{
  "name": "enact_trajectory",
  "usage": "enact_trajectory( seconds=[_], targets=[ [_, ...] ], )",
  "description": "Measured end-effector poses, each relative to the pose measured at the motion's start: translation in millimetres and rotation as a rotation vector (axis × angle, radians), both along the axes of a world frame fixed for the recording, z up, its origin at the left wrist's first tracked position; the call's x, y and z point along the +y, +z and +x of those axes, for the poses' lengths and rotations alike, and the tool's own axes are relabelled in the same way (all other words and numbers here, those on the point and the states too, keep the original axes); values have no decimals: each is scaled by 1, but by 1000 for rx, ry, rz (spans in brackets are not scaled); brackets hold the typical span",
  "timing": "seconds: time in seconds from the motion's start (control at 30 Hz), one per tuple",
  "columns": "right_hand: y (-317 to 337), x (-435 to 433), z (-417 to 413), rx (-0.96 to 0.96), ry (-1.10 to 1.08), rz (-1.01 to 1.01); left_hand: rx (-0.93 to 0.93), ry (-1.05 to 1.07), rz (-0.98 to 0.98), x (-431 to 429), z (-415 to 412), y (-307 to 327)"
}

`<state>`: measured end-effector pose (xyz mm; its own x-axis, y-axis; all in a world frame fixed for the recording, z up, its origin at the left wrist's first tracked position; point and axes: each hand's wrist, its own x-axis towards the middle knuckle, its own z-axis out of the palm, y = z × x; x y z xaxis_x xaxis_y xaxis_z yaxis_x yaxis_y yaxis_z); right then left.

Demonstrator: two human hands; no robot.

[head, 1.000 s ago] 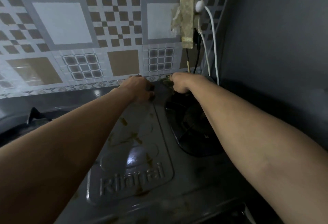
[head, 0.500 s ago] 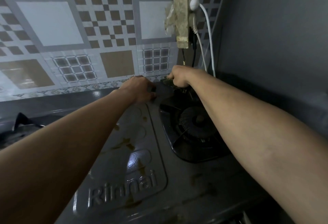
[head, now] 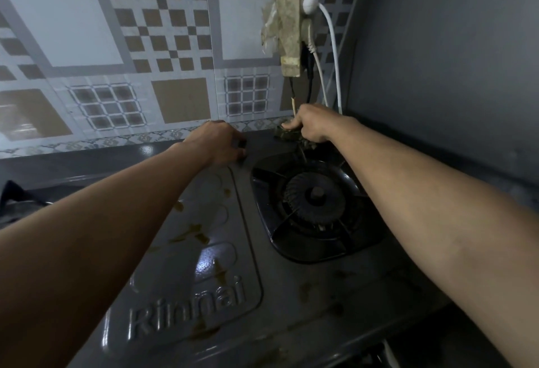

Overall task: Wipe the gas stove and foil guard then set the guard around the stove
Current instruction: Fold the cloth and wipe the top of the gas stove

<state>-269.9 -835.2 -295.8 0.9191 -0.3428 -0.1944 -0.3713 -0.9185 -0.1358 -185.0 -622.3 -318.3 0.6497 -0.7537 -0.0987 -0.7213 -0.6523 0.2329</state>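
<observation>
Grey enamel fills our view: the gas stove (head: 291, 280) sits under us, its raised brand panel (head: 186, 294) flecked with brown spills and catching a bright glare. No pots or bowls for us to report; the nearest thing to a container is the black burner well (head: 318, 210), and in it we see only the ribbed burner cap and the thin pan-support prongs. We reach across with both arms. Our left hand (head: 218, 141) rests at the stove's far rim, fingers curled down over the edge, though what they pinch, if anything, we cannot tell. Our right hand (head: 312, 125) is clenched on a dark, crumpled cloth (head: 287, 134) pressed on the rear corner just behind the burner. The foil guard is not something we can make out here. Behind the stove runs a wall of patterned tile (head: 131, 47) in grey, white and tan squares. A grimy power strip (head: 288, 15) hangs on it, with a white plug (head: 309, 2) and white cable (head: 335, 61) dropping behind our right hand. On the right stands a plain grey wall (head: 452, 61).
</observation>
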Motion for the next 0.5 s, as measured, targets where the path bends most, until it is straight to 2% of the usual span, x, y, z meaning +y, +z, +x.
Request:
enact_trajectory(
  seconds=[0.5],
  targets=[
    [-9, -8, -34, -2, -211, -45, 13, 18, 13, -2, -8, 4]
  ],
)
